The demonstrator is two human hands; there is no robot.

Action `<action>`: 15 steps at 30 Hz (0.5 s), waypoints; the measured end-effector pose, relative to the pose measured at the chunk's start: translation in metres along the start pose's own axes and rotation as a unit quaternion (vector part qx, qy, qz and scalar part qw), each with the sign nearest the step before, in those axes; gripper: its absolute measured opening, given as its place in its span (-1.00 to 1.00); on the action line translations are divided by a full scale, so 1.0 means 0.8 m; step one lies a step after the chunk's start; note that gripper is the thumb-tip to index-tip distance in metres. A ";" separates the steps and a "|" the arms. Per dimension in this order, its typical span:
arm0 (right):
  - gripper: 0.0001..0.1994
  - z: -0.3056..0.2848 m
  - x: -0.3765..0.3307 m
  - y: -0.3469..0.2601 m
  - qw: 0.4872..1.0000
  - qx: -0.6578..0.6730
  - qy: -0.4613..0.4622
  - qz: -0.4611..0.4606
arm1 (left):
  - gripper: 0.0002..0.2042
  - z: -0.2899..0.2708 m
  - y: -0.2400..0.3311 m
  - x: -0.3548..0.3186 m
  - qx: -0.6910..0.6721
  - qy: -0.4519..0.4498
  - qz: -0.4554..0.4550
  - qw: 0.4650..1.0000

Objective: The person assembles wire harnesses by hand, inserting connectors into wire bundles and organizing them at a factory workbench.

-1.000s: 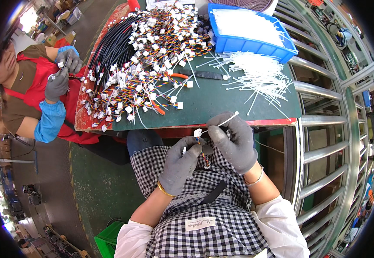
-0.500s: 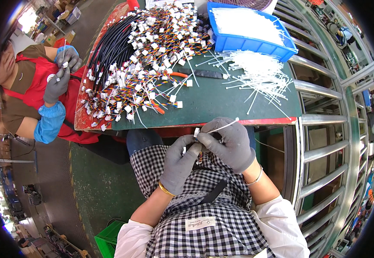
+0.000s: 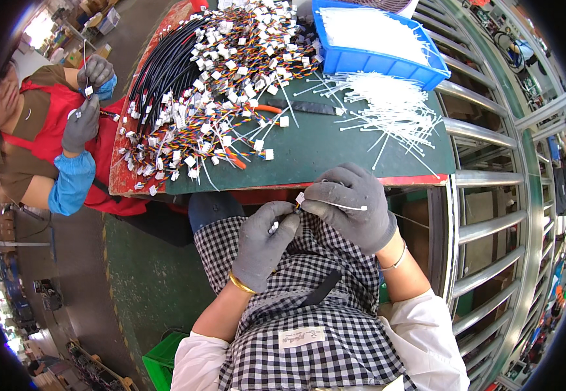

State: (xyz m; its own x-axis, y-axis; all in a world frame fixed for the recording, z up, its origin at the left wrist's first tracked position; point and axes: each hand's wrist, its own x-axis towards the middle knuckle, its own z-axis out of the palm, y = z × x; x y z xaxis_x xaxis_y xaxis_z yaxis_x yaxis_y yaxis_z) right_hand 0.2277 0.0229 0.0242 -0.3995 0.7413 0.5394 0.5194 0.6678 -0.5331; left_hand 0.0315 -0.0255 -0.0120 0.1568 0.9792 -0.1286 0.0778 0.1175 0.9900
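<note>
Above my lap, just off the table's near edge, my gloved left hand (image 3: 265, 242) pinches a small wire harness with a white connector (image 3: 300, 197). Thin coloured wires show just below that connector; another white end (image 3: 274, 227) pokes out at the left fingers. My gloved right hand (image 3: 353, 210) is closed on a white cable tie (image 3: 345, 206), its free end sticking out to the right. The right fingertips meet the harness beside the left thumb. Whether the tie loops round the wires is hidden by the fingers.
On the green table (image 3: 315, 153) lie a heap of wire harnesses (image 3: 231, 85) and a pile of loose cable ties (image 3: 390, 111). A blue bin (image 3: 387, 65) holds more ties. A metal roller conveyor (image 3: 485, 182) runs along the right. A gloved co-worker (image 3: 42, 130) works at the left.
My right hand has shifted slightly right and up, and the tie's free end has swung down to point right. My left hand moved slightly left. The co-worker's hands have moved too.
</note>
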 end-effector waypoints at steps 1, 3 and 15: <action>-0.82 -0.002 0.002 0.000 1.000 -0.009 -0.019 -0.003 | -0.82 -0.001 0.002 0.000 0.002 -0.009 -0.004 1.000; -0.82 -0.004 0.006 0.001 1.000 -0.008 -0.029 -0.007 | -0.83 -0.003 0.003 0.000 0.010 -0.012 -0.001 1.000; -0.82 -0.003 0.007 0.008 0.998 0.002 -0.052 -0.022 | -0.83 -0.003 0.005 0.001 0.010 -0.028 0.000 1.000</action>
State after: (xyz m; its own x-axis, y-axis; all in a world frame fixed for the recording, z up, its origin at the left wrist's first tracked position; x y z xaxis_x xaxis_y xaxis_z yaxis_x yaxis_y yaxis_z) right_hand 0.2308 0.0316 0.0256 -0.4991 0.7136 0.4916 0.4959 0.7004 -0.5133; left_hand 0.0293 -0.0238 -0.0082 0.2111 0.9686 -0.1314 0.0982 0.1128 0.9888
